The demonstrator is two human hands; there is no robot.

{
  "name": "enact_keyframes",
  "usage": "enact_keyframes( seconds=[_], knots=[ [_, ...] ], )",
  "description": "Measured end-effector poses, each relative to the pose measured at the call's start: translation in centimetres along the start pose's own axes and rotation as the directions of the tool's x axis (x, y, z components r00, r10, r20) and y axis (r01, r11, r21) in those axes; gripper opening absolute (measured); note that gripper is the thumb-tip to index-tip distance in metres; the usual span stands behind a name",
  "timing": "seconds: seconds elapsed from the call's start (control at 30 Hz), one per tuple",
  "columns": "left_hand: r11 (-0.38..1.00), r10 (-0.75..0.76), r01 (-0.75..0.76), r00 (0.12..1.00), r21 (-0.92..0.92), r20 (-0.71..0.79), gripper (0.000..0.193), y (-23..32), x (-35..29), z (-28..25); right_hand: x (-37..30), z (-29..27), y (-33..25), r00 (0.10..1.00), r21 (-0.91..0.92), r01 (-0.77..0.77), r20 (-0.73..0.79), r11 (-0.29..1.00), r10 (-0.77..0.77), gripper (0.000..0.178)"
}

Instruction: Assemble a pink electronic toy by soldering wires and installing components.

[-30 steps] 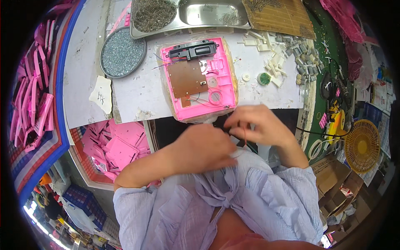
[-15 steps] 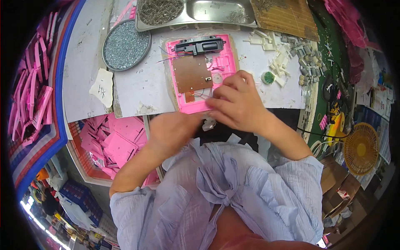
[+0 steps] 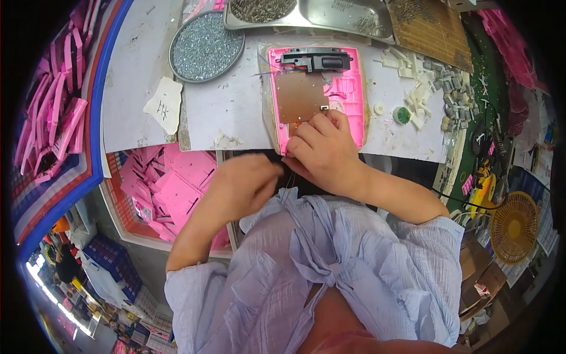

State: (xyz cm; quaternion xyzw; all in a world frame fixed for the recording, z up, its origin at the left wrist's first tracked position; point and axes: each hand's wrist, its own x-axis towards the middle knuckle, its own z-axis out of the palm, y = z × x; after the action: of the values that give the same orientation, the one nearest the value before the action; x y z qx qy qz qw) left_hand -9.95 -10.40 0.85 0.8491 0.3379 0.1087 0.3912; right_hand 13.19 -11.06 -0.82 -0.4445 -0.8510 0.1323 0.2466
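Note:
A pink plastic housing (image 3: 352,88) lies face down on the bench in front of me, its inside showing. It holds a brown circuit board (image 3: 300,97) and a black mechanism (image 3: 315,62) at its far end; thin wires stick out on the left. My right hand (image 3: 324,147) rests over the housing's near right part, with thumb and fingers closed at its near edge. Thin wires hang just below those fingertips; what they grip is mostly hidden. Left of the housing's near edge, my left hand (image 3: 247,180) is apart from it, fingers curled and slightly blurred.
A round tray of small silvery screws (image 3: 207,47) and a steel tray (image 3: 312,17) with metal parts stand behind. White and grey pieces (image 3: 418,97) lie right, beside a small green-topped tub (image 3: 401,115). A crate of pink panels (image 3: 177,183) is lower left; a yellow fan (image 3: 514,227) is right.
My left hand has moved away from the right one, leaving a gap between them. The right hand stays at the housing's near edge. The whole view has shifted, so the bench appears further right.

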Motion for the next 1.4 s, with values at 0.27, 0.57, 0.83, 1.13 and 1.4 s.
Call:
enact_keyframes(
  seconds=[0.27, 0.57, 0.83, 1.13, 1.4],
  knots=[
    [0.968, 0.250, -0.250, 0.926, 0.037, -0.283, 0.025, -3.5, 3.2, 1.5, 0.5, -7.4, 6.2, 0.996, 0.138, 0.036, 0.076, 0.990, -0.047, 0.026],
    [0.978, 0.193, -0.204, 0.961, -0.037, -0.199, 0.026, -3.0, 4.0, 0.9, 12.0, -23.2, 30.0, 0.842, -0.530, -0.190, -0.521, 0.826, -0.140, 0.018],
    [0.984, 0.164, -0.175, 0.958, -0.027, -0.234, 0.024, -2.6, 3.5, 0.9, 20.2, -21.9, 36.2, 0.809, -0.511, -0.288, -0.583, 0.810, -0.081, 0.009],
    [0.988, 0.131, -0.147, 0.965, -0.053, -0.229, 0.023, -2.5, 3.9, 0.8, 19.9, -24.5, 36.5, 0.836, -0.371, -0.201, -0.547, 0.907, -0.038, 0.014],
    [0.986, 0.136, -0.154, 0.961, -0.058, -0.240, 0.022, -2.1, 4.1, 1.0, 20.7, -24.0, 38.0, 0.844, -0.439, -0.319, -0.535, 0.840, 0.040, 0.014]
  ],
)
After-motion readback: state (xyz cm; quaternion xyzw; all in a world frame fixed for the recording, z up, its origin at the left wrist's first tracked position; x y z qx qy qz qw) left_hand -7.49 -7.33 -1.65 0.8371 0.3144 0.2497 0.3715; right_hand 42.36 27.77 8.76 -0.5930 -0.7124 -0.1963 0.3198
